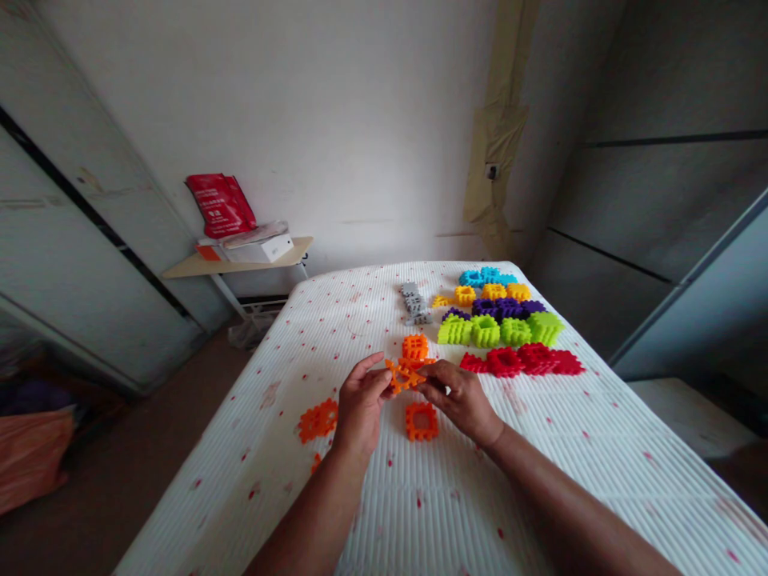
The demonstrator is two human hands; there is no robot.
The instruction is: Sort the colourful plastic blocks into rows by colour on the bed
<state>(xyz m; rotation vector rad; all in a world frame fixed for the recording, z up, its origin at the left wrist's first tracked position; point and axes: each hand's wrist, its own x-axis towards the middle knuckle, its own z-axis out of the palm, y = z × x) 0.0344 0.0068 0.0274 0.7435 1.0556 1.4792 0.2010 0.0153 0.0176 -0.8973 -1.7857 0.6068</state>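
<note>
Between my two hands, above the bed, an orange interlocking block piece (401, 374) with notched edges is held up. My left hand (362, 398) pinches its left end between thumb and fingers. On the right end, the fingertips of my right hand (459, 396) are closed. Just behind it stands a stack of orange pieces (415, 346). Below the hands lies an orange square frame piece (422, 422) with an open middle. Left of my left hand are more flat orange pieces (318, 421), and a small orange bit shows partly behind my left forearm.
Rows of sorted notched pieces lie at the far right: red (522, 361), lime green (501, 329), purple (509, 308), yellow (493, 292), blue (487, 277). Grey pieces (414, 302) lie left of them. A side table (240, 266) holds a red bag (221, 206) and a white box (259, 247).
</note>
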